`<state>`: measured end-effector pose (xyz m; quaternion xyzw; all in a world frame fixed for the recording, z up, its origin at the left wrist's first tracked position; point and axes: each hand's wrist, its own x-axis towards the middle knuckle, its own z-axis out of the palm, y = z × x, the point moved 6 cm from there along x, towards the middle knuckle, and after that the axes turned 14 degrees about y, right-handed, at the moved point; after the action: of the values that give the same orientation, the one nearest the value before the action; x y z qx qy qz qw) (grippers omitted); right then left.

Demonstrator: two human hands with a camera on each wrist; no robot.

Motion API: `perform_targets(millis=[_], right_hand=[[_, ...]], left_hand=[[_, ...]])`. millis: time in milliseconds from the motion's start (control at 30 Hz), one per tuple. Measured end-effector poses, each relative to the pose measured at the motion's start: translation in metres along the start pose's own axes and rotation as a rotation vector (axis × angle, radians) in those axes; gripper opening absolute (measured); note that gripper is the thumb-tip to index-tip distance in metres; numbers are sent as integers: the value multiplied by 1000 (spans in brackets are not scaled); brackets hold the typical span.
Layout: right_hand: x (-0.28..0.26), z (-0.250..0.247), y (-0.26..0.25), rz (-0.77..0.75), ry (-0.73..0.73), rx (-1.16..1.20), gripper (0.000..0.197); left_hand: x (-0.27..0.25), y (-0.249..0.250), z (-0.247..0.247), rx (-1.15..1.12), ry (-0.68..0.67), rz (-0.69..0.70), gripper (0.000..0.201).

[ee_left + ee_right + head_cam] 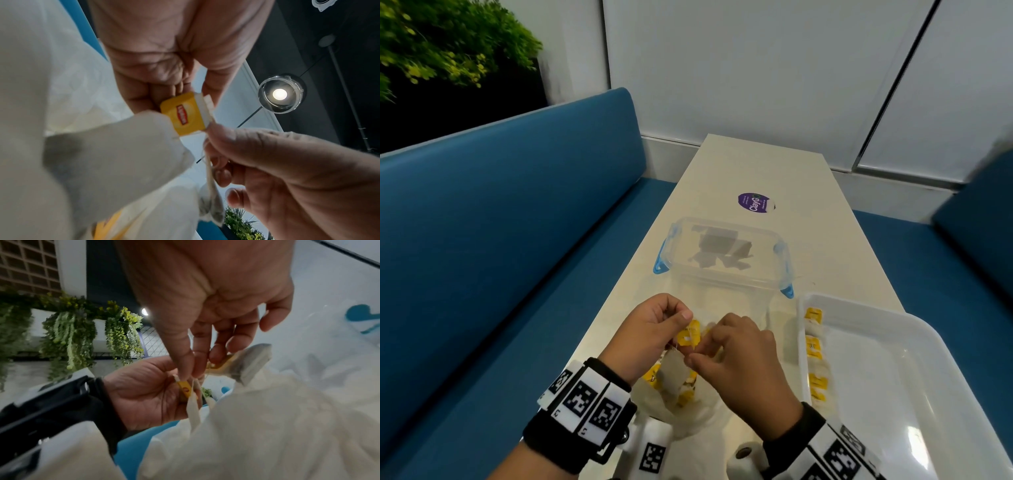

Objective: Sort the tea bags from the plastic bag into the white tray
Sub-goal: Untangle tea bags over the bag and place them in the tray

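Over the crumpled plastic bag at the table's near edge, both hands work on one tea bag. My left hand pinches its yellow Lipton tag between thumb and fingers. My right hand pinches the string just beside the tag, and the pouch hangs below. More yellow-tagged tea bags lie in the plastic bag. The white tray stands to the right, with several tea bags lined along its left wall.
A clear lidded container with blue clips sits just beyond the hands. A purple round sticker lies farther back on the narrow cream table. Blue bench seats flank both sides.
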<state>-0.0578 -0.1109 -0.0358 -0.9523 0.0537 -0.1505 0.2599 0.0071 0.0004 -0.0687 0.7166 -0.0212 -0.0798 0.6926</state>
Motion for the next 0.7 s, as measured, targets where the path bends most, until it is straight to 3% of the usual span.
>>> perform_targets(millis=[67, 200, 533, 700], right_hand=[[1, 2, 2, 20, -28, 78, 16], [4, -3, 10, 89, -17, 223, 28], [9, -9, 27, 247, 49, 487, 17], [12, -8, 30, 277, 46, 534, 15]], left_hand=[[-1, 1, -1, -12, -3, -10, 8], [-1, 2, -5, -15, -11, -23, 3], [-1, 1, -1, 76, -63, 0, 12], [-2, 3, -2, 114, -95, 15, 32]])
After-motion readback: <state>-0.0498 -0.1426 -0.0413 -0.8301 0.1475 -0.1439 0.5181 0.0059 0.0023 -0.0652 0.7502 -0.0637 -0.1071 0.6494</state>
